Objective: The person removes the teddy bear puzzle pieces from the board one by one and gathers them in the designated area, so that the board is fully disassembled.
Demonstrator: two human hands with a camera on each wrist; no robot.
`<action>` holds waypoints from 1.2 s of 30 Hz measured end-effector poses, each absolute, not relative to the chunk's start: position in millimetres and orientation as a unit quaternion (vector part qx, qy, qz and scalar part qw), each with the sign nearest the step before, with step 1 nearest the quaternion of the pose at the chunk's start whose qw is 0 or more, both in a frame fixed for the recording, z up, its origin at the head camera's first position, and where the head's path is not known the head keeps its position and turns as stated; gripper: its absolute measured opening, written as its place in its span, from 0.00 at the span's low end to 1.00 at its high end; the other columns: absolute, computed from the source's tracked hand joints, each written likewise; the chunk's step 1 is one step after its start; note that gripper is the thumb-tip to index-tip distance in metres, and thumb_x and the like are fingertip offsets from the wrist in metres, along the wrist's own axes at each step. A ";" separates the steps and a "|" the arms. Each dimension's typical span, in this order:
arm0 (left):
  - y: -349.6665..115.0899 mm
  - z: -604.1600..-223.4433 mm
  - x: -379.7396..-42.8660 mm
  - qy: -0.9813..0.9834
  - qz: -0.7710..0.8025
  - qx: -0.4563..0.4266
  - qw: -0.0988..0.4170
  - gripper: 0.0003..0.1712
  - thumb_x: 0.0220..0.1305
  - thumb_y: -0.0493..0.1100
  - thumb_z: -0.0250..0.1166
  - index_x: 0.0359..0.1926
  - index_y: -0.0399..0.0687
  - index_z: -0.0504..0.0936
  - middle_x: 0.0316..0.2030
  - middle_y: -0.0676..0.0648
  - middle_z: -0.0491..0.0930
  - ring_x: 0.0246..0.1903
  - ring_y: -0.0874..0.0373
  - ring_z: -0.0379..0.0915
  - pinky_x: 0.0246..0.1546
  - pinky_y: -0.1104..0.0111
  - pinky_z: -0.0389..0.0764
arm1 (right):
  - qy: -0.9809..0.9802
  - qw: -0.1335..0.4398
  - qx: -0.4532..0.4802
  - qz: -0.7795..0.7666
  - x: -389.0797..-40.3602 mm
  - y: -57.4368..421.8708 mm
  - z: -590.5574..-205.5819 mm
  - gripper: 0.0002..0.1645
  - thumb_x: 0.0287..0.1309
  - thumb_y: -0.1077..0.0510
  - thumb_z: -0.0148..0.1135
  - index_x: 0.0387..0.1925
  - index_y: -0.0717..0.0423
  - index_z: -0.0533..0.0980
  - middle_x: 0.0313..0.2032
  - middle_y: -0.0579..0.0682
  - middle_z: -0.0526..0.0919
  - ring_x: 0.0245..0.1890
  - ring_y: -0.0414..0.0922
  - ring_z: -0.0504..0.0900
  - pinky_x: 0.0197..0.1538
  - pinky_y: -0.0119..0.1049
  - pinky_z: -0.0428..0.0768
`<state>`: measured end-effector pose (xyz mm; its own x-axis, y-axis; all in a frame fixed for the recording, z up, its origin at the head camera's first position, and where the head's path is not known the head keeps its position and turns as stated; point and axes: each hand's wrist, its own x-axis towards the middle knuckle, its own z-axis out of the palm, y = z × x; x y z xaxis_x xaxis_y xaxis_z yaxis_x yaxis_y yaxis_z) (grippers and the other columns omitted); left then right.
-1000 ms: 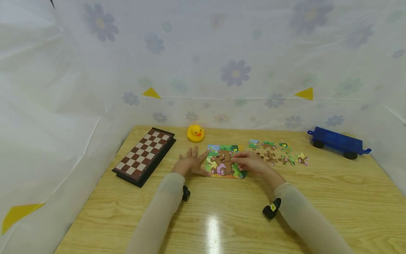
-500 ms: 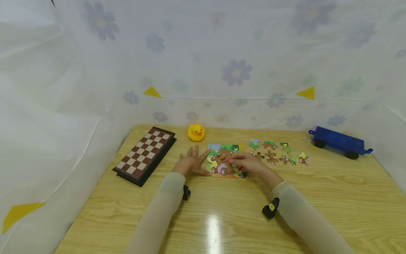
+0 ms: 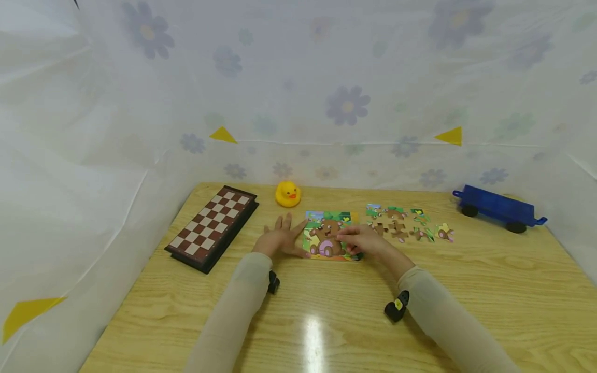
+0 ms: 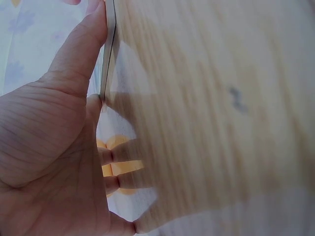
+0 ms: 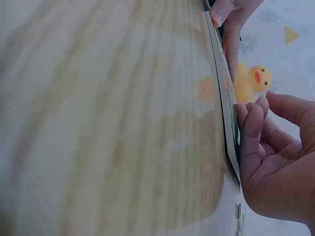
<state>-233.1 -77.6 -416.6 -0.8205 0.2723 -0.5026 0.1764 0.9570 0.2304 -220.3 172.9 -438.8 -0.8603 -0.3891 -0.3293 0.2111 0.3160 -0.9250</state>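
My left hand (image 3: 276,240) lies beside a bear picture puzzle (image 3: 325,235), fingers spread straight. Its thumb and index fingertip reach the puzzle's left edge; in the left wrist view the thumb (image 4: 78,56) rests along that edge. My right hand (image 3: 366,240) is over the puzzle's right half, its fingers bent and the fingertips at the bear. In the right wrist view its thumb (image 5: 252,130) comes close to the fingertips just above the puzzle; I cannot tell whether a piece is between them. The hand hides part of the puzzle's right side.
Several loose puzzle pieces (image 3: 398,231) lie right of the puzzle. A yellow rubber duck (image 3: 287,195) stands behind it. A folded chessboard (image 3: 212,228) lies at left, and a blue toy trailer (image 3: 496,206) stands at back right. A flowered sheet (image 3: 298,155) rises behind the table.
My right hand has moved slightly left and lower over the bear, then stayed there. The left hand holds its place. The loose pieces look unmoved.
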 end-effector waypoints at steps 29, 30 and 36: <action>-77.3 -416.0 -232.9 0.949 0.087 0.116 0.281 0.59 0.50 0.73 0.62 0.73 0.74 0.35 0.73 0.42 0.24 0.71 0.42 0.19 0.63 0.36 0.33 | 0.806 0.247 -0.075 -0.533 -227.3 165.0 -437.8 0.17 0.63 0.57 0.59 0.51 0.60 0.79 0.44 0.51 0.81 0.31 0.41 0.77 0.33 0.35 0.79; -77.4 -416.3 -233.0 0.949 0.087 0.116 0.281 0.59 0.50 0.73 0.62 0.73 0.74 0.35 0.73 0.42 0.24 0.71 0.42 0.19 0.63 0.36 0.33 | 0.807 0.246 -0.076 -0.532 -227.5 165.1 -437.8 0.17 0.63 0.57 0.60 0.50 0.60 0.79 0.44 0.51 0.81 0.30 0.41 0.76 0.32 0.34 0.79; -78.1 -416.7 -232.9 0.949 0.088 0.117 0.280 0.59 0.50 0.72 0.62 0.74 0.73 0.36 0.73 0.42 0.24 0.71 0.41 0.19 0.63 0.36 0.34 | 0.801 0.248 -0.059 -0.542 -228.2 164.5 -439.0 0.15 0.62 0.57 0.60 0.47 0.61 0.80 0.38 0.49 0.81 0.22 0.39 0.74 0.28 0.31 0.77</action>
